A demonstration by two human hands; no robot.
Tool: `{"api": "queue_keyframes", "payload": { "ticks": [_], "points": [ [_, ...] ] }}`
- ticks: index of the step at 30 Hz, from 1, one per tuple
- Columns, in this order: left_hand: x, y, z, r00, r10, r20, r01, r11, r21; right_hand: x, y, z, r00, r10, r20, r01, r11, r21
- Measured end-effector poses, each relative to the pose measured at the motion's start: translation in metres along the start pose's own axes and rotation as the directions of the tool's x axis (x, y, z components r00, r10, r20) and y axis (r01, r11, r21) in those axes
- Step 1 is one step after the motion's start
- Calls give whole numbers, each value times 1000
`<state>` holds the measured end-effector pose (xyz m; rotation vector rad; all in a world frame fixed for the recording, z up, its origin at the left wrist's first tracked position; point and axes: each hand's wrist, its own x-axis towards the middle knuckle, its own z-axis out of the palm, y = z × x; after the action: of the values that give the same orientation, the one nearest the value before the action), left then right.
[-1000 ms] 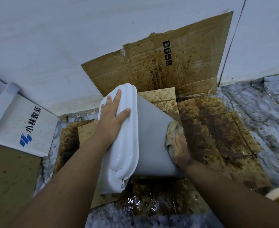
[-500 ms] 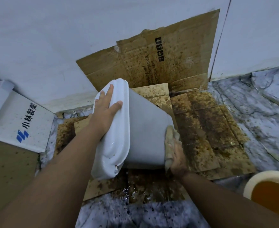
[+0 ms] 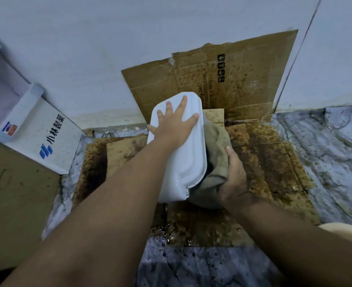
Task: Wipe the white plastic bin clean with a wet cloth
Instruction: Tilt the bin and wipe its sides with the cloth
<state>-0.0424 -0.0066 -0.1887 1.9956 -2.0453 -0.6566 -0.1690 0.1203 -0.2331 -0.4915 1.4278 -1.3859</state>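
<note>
The white plastic bin (image 3: 183, 160) sat centre frame, tipped on its side on soaked, stained cardboard (image 3: 274, 162). The left hand (image 3: 174, 125) lay flat on the bin's glossy upper face w/ fingers spread, pressing down to steady it. The right hand (image 3: 234, 179) was just right of the bin, fingers curled round a wad of wet cloth (image 3: 214, 162) held against the bin's side. How much of the cloth touched plastic couldn't be told; the bin's edge hid it.

Risks, as I judged them:
- Slip: the bin looked wet, w/ droplets near its lower edge, and only an open palm held it. A hard wipe from the right could have skidded it toward frame left, or rolled it.
- Re-soiling: the bin rested on dirty brown cardboard, w/ dark liquid pooled at lower centre. Any face turned down onto that would prob. pick the grime up again.
- Cloth: it looked dingy already, so it might have smeared rather than cleaned w/o a rinse.
- Mess spreading: runoff was heading onto the marble floor (image 3: 326, 154). A basin rim (image 3: 345, 230) at lower right sat close to the right forearm, so a backward elbow move could have knocked it.
- The white box w/ blue logo (image 3: 46, 141) at left was already speckled; more splashing would have added to it.
</note>
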Motion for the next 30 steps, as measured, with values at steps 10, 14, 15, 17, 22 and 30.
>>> {"api": "queue_keyframes", "payload": {
  "ticks": [10,14,15,17,22,30],
  "points": [
    [-6,24,-6,995,12,96,-17,999,45,-71,12,4,892,-387,233,446,836,-319],
    [-8,16,-4,999,16,51,-18,999,42,-60,10,3,914,-314,257,382,878,-287],
    [-8,14,-3,999,12,46,-13,1000,26,-60,10,4,910,-314,272,388,876,-287],
    [-8,13,-1,999,9,42,-9,1000,4,-60,13,5,898,-336,285,415,863,-288],
    [-7,20,6,999,25,30,-25,1000,-8,-59,20,0,875,-438,203,483,795,-366],
    [-3,22,9,999,28,19,-28,1000,-8,-16,0,-9,914,-313,257,366,910,-196]
  ]
}}
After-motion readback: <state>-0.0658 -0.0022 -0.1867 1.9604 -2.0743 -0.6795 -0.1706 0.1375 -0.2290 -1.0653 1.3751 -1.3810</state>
